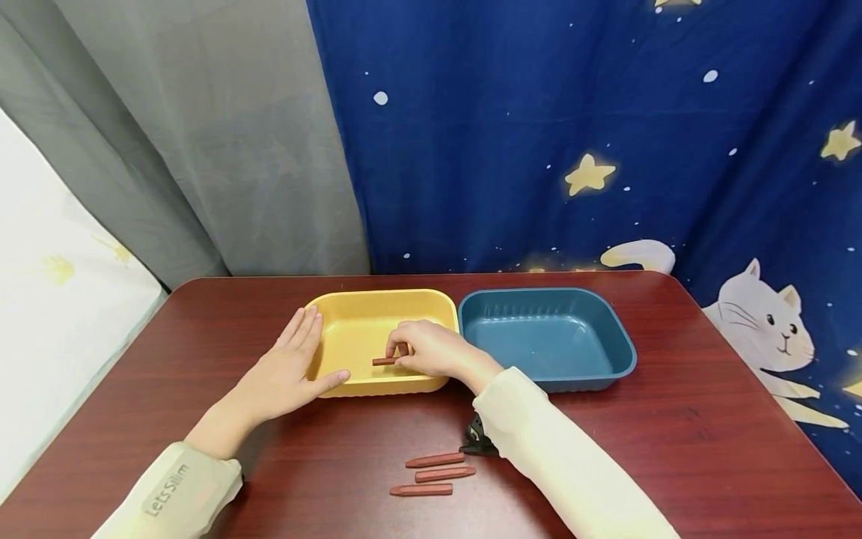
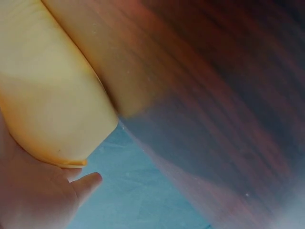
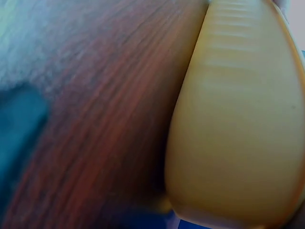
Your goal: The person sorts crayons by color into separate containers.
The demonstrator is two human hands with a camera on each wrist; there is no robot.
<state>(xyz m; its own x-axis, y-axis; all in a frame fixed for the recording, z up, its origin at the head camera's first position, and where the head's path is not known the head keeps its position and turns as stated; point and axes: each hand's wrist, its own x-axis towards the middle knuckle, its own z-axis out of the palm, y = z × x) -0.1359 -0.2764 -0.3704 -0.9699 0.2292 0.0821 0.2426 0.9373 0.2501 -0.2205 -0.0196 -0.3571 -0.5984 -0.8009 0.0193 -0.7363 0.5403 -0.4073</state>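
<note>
The left hand [image 1: 286, 370] rests straight fingers on the left rim of the yellow tray [image 1: 384, 385]. Inside, a brown crayon [image 1: 384, 361], its right end hidden, is pinched by the right hand [image 1: 434, 352]. Nearer, three crayons [image 1: 445, 474] lie beside a black object [image 1: 477, 440], partly covered by the right sleeve [image 1: 566, 457].

Cream sleeves [image 1: 572, 464], grey "LetsSlim" lettering [image 1: 166, 490]

On one reddish-brown wood-grain desk [image 1: 323, 464], near its far edge, I count two rounded rectangular plastic trays: one yellow tray [image 1: 384, 388], one blue tray [image 1: 572, 385]. Farther from that edge lie three slim reddish-brown sticks [image 1: 445, 474]. My left hand [image 1: 289, 376] and right hand [image 1: 431, 349] make two; the right pinches at least one more stick [image 1: 384, 361], exact number hidden.
</note>
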